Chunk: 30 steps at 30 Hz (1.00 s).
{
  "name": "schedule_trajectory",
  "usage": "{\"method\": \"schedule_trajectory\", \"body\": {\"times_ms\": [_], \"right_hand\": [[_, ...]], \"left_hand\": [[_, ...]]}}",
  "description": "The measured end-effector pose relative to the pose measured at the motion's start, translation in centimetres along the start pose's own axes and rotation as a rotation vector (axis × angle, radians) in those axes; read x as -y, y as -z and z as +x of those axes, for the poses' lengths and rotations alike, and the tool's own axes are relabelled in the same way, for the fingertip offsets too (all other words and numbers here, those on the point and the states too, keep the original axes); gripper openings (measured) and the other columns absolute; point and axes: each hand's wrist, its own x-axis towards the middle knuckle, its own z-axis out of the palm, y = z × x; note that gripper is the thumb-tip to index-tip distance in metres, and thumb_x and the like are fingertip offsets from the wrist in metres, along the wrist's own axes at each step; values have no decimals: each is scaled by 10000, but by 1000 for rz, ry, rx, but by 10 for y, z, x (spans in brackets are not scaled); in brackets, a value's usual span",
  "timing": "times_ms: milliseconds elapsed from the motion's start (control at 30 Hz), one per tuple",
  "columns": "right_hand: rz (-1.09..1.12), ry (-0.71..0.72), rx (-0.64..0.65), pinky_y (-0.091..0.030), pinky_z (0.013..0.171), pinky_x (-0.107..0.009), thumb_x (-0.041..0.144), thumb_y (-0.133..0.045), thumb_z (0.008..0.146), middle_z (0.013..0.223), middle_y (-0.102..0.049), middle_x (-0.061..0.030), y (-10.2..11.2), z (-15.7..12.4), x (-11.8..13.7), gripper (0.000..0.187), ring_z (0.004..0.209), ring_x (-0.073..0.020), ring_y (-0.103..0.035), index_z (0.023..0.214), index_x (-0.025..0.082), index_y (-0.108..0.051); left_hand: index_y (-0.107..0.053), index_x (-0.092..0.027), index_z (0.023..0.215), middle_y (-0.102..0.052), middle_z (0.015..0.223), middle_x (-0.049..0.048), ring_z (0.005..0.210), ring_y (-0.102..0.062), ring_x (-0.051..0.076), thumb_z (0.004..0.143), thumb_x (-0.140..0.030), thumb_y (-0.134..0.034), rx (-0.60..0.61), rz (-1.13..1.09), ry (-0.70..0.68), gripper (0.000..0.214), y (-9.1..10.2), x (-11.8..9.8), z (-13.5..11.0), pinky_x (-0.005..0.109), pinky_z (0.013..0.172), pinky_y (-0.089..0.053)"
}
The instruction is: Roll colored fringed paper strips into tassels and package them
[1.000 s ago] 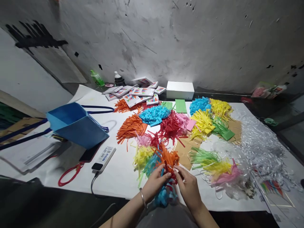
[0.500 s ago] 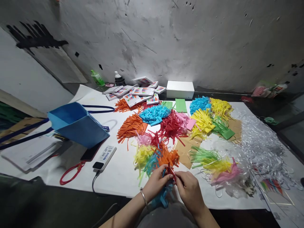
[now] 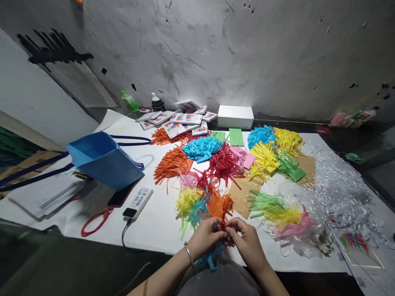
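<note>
My left hand (image 3: 206,235) and my right hand (image 3: 243,237) meet at the table's near edge, fingertips almost touching. Both are closed on a small red paper tassel (image 3: 222,226), pinched between thumbs and forefingers and partly covered by them. Beneath my left hand hangs a blue paper tassel (image 3: 212,259), close to my body. Just past my fingers lies an orange tassel (image 3: 218,204). A light blue tassel (image 3: 197,211), a yellow one (image 3: 187,199) and a pink one (image 3: 187,179) lie left of it.
Fringed bundles in red (image 3: 224,160), blue (image 3: 203,147), orange (image 3: 172,164) and yellow (image 3: 264,160) cover the middle. White string (image 3: 342,181) heaps at right. A blue bag (image 3: 108,164), a power bank (image 3: 141,200), flat packs (image 3: 187,119) and a white box (image 3: 235,116) stand around.
My right hand has turned, its fingers now bent over beside my left fingertips at the red tassel. Both hands have come slightly nearer my body. The view has shifted a little.
</note>
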Motion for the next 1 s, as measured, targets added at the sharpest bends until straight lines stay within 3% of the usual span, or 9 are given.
{"method": "schedule_trajectory", "body": {"times_ms": [200, 367, 500, 633, 733, 800, 867, 933, 1000], "right_hand": [[-97, 26, 69, -407, 481, -191, 297, -548, 856, 651, -639, 20, 2, 3, 2, 148, 584, -136, -604, 959, 203, -597], [-32, 28, 108, -454, 548, -213, 329, -540, 863, 660, -637, 18, 4, 7, 0, 197, 604, -139, -612, 991, 197, -612], [-144, 109, 76, -470, 617, -228, 326, -505, 893, 802, -669, -21, 2, 7, -1, 188, 729, -154, -630, 921, 200, -641], [17, 32, -26, -460, 532, -219, 409, -526, 884, 737, -631, -11, 2, 6, -7, 242, 628, -141, -597, 875, 186, -619], [132, -11, -95, -436, 499, -218, 466, -557, 859, 639, -561, 19, 9, 7, -16, 300, 544, -120, -533, 872, 170, -606], [153, -18, -165, -419, 495, -221, 488, -570, 847, 609, -528, 30, 17, 7, -23, 328, 529, -117, -505, 881, 164, -605], [171, -27, -255, -411, 492, -225, 504, -574, 838, 597, -511, 38, 26, 8, -30, 346, 518, -116, -484, 901, 164, -600], [149, -32, -335, -413, 501, -229, 506, -576, 835, 595, -509, 41, 35, 8, -35, 349, 526, -122, -482, 919, 167, -595], [63, -33, -385, -419, 522, -237, 499, -562, 845, 612, -526, 32, 42, 7, -37, 343, 550, -133, -495, 936, 169, -590]], "left_hand": [[-608, -152, 706, -646, 636, -15, 597, -586, 145, 672, -244, -628, 39, 38, 22, 101, 0, 7, 3, 215, 543, -410], [-623, -152, 736, -666, 660, -7, 625, -605, 153, 680, -197, -593, 59, 54, -7, 78, 2, 9, 4, 216, 570, -428], [-630, -158, 770, -672, 720, -2, 697, -610, 160, 681, -158, -594, 45, 97, -72, 96, 1, 11, 2, 229, 650, -442], [-601, -151, 891, -670, 873, 37, 818, -615, 189, 730, -328, -670, 112, -144, -87, 250, 4, 13, 3, 269, 724, -471], [-572, -159, 998, -667, 990, 68, 921, -620, 201, 764, -449, -660, 84, -364, -75, 383, 10, 16, 6, 286, 785, -480], [-534, -177, 1052, -678, 958, 63, 772, -651, 169, 788, -505, -616, 64, -463, 20, 429, 15, 19, 7, 268, 673, -500], [-498, -194, 1081, -688, 844, 35, 500, -582, 111, 800, -554, -565, 56, -466, 121, 461, 24, 25, 8, 228, 489, -449], [-513, -194, 1032, -672, 719, 4, 363, -456, 79, 810, -575, -513, 33, -337, 166, 441, 39, 31, 9, 203, 395, -355], [-558, -184, 884, -634, 633, -7, 392, -459, 94, 817, -545, -493, -81, -61, 152, 373, 62, 35, 9, 202, 409, -330]]}}
